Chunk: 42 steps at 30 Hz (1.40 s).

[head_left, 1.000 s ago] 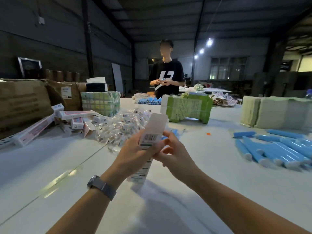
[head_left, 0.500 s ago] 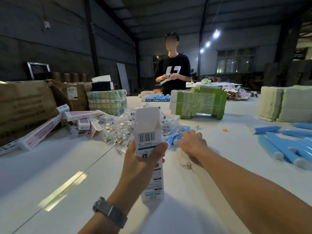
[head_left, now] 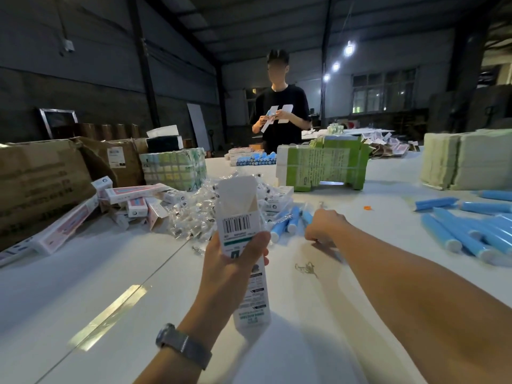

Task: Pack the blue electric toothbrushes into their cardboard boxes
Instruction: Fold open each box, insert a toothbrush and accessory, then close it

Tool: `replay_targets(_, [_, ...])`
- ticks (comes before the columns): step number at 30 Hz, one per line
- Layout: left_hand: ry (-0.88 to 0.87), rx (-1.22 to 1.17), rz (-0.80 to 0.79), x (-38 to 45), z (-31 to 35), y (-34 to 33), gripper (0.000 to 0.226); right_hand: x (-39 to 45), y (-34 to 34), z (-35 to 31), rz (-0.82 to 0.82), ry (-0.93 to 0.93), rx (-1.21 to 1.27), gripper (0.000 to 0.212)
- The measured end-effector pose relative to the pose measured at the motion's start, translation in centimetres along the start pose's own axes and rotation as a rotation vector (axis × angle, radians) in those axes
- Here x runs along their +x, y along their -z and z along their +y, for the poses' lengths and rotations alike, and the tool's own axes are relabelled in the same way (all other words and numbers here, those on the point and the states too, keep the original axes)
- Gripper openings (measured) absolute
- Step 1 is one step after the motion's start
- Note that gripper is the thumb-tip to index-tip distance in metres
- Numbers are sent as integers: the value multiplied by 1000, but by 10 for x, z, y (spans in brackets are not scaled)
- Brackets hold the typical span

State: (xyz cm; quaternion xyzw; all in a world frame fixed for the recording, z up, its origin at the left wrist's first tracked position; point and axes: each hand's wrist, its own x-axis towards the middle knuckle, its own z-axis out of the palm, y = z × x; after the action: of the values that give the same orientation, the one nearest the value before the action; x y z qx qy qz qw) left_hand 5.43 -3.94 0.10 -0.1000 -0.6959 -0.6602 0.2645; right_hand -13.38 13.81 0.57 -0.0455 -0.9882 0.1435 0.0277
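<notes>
My left hand (head_left: 230,268) grips a white cardboard box (head_left: 238,217) upright above the white table (head_left: 83,286); its top flap stands open and a barcode faces me. To the right, my right hand (head_left: 324,228) is low over the table with curled fingers, closed round a blue toothbrush (head_left: 338,257) that shows only as a blur under the wrist. A few more blue toothbrushes (head_left: 288,223) lie just left of that hand. A larger pile of blue toothbrushes (head_left: 471,234) lies at the right edge.
Clear plastic packets (head_left: 194,214) are heaped behind the box, with pink boxes (head_left: 130,192) and brown cartons (head_left: 41,184) to the left. Green bundles (head_left: 324,167) and pale stacks (head_left: 465,159) stand farther back. A person (head_left: 282,112) works across the table. Small debris (head_left: 306,268) lies near my right arm.
My right hand left the box, reached out to the toothbrushes and closed on one. My left hand kept the box and raised it upright.
</notes>
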Motion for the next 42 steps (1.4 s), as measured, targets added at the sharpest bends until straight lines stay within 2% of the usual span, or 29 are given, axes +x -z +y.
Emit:
replay_targets(2, [0, 2, 6, -1, 1, 0, 36, -10, 8, 2, -113, -39, 37, 21])
replay_targets(5, [0, 9, -11, -1, 0, 1, 40, -21, 24, 6, -118, -37, 145, 24])
replay_targets(8, [4, 11, -15, 0, 1, 1, 35, -44, 43, 2, -60, 2, 521, 24])
replay_targets(11, [2, 7, -3, -1, 3, 0, 34, -80, 69, -15, -66, 131, 988, 17])
replay_targets(13, [9, 7, 6, -2, 4, 0, 40, -109, 89, -28, -95, 252, 1246, 20])
replay_targets(15, [6, 16, 16, -3, 5, -1, 44, -136, 105, -41, -93, 365, 1430, 22])
replay_targets(17, [1, 32, 14, -4, 5, -3, 48, -158, 112, -51, -67, 467, 1504, 15])
replay_targets(19, [-17, 33, 1, -5, 5, -5, 48, -173, 109, -58, -44, 595, 1473, 18])
replay_targets(21, [-37, 21, -13, -3, 3, -5, 42, -181, 104, -64, 21, 674, 1351, 32])
replay_targets(25, [-45, 29, -4, 1, -1, -5, 23, -180, 99, -70, 315, 819, 984, 81])
replay_targets(27, [-55, 49, 14, 1, -3, -6, 23, -177, 96, -69, 387, 883, 888, 102])
replay_targets(28, [-62, 52, 22, 1, -3, -6, 23, -176, 94, -68, 390, 908, 857, 105])
replay_targets(32, [-97, 73, 26, 1, -1, -3, 33, -172, 88, -66, 407, 949, 779, 78])
replay_targets(36, [-111, 117, 50, 4, -2, 7, 21, -170, 82, -66, 484, 910, 774, 42])
replay_targets(39, [-127, 108, 86, 7, -4, 15, 17, -165, 70, -68, 453, 944, 702, 12])
replay_targets(42, [-143, 147, 162, 11, -7, 22, 19, -156, 58, -70, 404, 948, 736, 15])
